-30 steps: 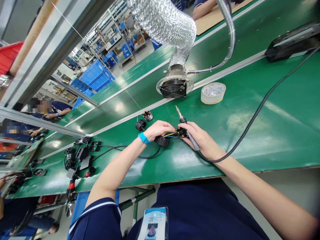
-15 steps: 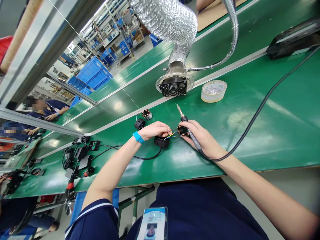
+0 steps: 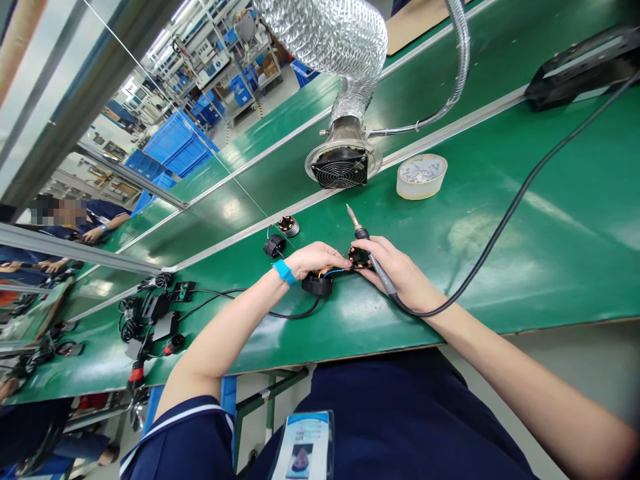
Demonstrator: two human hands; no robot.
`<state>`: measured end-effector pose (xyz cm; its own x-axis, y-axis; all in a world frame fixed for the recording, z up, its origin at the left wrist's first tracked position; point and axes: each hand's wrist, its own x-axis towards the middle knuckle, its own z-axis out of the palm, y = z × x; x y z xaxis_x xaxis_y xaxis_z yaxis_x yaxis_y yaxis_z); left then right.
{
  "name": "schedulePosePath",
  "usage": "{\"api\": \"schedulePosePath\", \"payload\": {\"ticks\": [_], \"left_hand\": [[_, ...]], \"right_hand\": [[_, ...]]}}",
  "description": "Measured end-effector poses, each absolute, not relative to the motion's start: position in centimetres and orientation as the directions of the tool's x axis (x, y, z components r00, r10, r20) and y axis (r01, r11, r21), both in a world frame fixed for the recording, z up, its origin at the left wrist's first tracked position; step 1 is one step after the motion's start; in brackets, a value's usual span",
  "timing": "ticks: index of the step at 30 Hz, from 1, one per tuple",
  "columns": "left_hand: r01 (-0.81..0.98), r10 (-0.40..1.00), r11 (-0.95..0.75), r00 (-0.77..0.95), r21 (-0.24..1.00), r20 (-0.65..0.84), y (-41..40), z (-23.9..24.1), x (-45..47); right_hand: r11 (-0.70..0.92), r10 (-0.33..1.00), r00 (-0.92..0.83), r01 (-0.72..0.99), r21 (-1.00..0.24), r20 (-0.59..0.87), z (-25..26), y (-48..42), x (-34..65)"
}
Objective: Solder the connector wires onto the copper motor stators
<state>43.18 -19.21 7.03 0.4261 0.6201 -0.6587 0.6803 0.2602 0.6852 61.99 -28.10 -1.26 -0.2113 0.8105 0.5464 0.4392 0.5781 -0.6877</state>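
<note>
My right hand (image 3: 407,270) is closed around a soldering iron (image 3: 382,272), its metal tip pointing up and away from me. The same hand also grips a round motor stator (image 3: 359,257) with copper windings. At the stator's left edge my left hand (image 3: 315,257) pinches the ends of thin yellow and blue wires (image 3: 334,271); its fingertips partly hide them. These wires come out of a black round housing (image 3: 317,286) resting on the green bench under my left hand. A black cable (image 3: 295,315) runs left from the housing.
Behind my left hand lie another stator (image 3: 289,227) and black housing (image 3: 275,246). An oval white container (image 3: 423,177) of silvery shavings stands near a fan-fitted extraction duct (image 3: 343,167). Coiled cables (image 3: 131,317) and a red-black connector (image 3: 136,375) lie left. Co-workers sit at far left.
My left hand has moved right, bringing the wire ends from a short gap up to the stator. My right hand still holds the iron and stator. The view has shifted slightly.
</note>
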Motion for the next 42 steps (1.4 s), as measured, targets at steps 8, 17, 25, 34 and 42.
{"api": "schedulePosePath", "payload": {"ticks": [8, 17, 25, 34, 42], "left_hand": [[0.651, 0.574, 0.344, 0.424, 0.676, -0.700, -19.3, 7.0, 41.6], [0.614, 0.536, 0.334, 0.500, 0.715, -0.680, -19.7, 7.3, 41.1], [0.588, 0.647, 0.373, 0.389, 0.717, -0.656, -20.1, 7.3, 41.2], [0.670, 0.590, 0.239, 0.475, 0.703, -0.653, -19.9, 7.8, 40.7], [0.609, 0.643, 0.282, 0.454, 0.742, -0.617, -19.9, 7.2, 40.8]], "right_hand": [[0.586, 0.804, -0.221, 0.452, -0.673, 0.552, -1.0, -28.0, 61.8], [0.594, 0.797, -0.225, 0.461, -0.660, 0.560, -1.2, -28.1, 61.7], [0.609, 0.783, -0.227, 0.472, -0.637, 0.579, -1.3, -28.1, 61.7], [0.608, 0.784, -0.238, 0.479, -0.633, 0.573, -1.3, -28.0, 61.6], [0.605, 0.785, -0.231, 0.489, -0.629, 0.576, -1.1, -28.0, 61.6]]}}
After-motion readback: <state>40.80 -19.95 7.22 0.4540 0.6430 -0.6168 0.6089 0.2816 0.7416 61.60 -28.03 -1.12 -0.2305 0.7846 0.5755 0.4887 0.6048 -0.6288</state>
